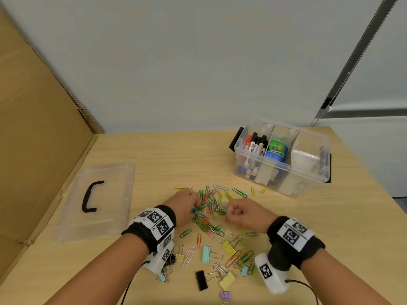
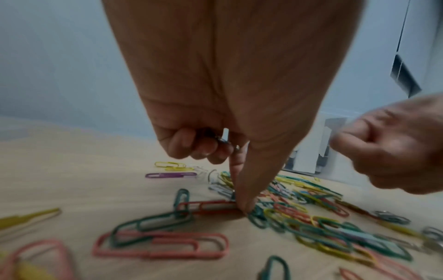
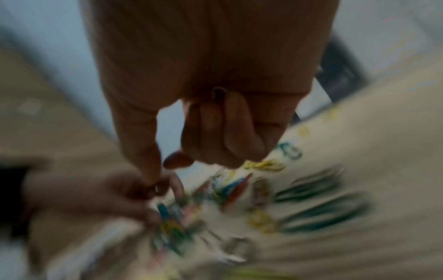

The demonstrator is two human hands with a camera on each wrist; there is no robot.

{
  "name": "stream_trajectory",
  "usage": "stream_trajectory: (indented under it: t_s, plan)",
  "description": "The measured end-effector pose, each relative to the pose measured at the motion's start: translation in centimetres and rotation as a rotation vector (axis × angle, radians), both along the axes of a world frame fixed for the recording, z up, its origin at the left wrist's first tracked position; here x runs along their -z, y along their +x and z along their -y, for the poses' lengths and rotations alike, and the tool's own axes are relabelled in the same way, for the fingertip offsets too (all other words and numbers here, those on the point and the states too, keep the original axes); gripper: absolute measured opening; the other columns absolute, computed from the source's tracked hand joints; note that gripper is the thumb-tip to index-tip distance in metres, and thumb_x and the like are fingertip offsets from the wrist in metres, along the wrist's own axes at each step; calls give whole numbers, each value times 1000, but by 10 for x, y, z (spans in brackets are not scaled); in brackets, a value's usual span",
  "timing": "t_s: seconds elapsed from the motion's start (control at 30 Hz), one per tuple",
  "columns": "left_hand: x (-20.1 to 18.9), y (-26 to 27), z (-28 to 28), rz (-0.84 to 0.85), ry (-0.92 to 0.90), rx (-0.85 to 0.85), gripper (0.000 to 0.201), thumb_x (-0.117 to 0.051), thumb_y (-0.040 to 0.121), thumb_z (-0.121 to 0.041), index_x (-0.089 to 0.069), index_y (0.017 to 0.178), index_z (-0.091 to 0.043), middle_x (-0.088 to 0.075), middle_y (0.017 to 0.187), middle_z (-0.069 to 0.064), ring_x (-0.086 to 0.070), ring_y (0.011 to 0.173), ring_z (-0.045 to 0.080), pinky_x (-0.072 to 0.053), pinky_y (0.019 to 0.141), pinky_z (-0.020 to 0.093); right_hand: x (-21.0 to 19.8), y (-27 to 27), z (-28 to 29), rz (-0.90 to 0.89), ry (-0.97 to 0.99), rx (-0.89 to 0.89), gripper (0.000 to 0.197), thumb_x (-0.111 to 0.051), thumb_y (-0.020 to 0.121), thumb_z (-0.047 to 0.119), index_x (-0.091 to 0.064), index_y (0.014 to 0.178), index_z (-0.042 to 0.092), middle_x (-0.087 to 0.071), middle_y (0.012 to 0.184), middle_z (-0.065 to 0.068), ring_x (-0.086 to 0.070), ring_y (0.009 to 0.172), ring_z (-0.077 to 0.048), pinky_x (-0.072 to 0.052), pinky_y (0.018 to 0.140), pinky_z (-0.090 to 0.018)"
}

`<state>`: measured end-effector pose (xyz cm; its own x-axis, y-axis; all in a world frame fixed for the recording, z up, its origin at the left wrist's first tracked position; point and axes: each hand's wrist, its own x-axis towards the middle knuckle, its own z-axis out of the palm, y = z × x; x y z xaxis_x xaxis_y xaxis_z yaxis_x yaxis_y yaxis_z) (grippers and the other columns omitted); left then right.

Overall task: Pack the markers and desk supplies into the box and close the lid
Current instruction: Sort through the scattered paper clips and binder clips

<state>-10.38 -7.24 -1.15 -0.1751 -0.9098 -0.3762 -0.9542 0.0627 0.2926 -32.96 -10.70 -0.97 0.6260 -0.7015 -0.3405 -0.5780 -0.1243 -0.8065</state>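
A pile of coloured paper clips (image 1: 209, 208) lies on the wooden table between my hands. My left hand (image 1: 193, 204) reaches into the pile. In the left wrist view its thumb and forefinger (image 2: 242, 204) pinch down among the clips, and its other fingers curl around several metal clips (image 2: 223, 142). My right hand (image 1: 234, 210) hovers as a fist just right of the pile. The right wrist view is blurred, but a dark clip loop (image 3: 218, 94) shows tucked under its curled fingers. The clear box (image 1: 308, 172) stands open at the back right, holding markers (image 1: 255, 146) and tape rolls (image 1: 276, 150).
The clear lid (image 1: 114, 194) with a black handle (image 1: 90, 197) lies flat on the left. Binder clips (image 1: 226, 280) and more paper clips are scattered near the front edge. A cardboard sheet (image 1: 33, 139) leans along the left side.
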Motion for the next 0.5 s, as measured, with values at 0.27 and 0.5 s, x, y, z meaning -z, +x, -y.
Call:
stream_trajectory:
  t_s: [0.27, 0.5]
  plan:
    - [-1, 6, -6, 4, -24, -42, 16, -50, 93, -17, -54, 107, -16, -46, 110, 2, -50, 96, 20, -37, 76, 24, -6, -7, -32, -368, -115, -390, 41, -72, 79, 35, -53, 114, 26, -37, 68, 12, -35, 56, 0, -30, 54, -21]
    - [-16, 17, -22, -361, -101, -245, 16, -48, 94, -20, -54, 98, -6, -56, 103, 7, -55, 92, 21, -45, 72, 22, -1, -1, -37, -344, -176, -409, 35, -68, 82, 39, -53, 112, 28, -39, 71, 11, -36, 58, -1, -32, 55, -22]
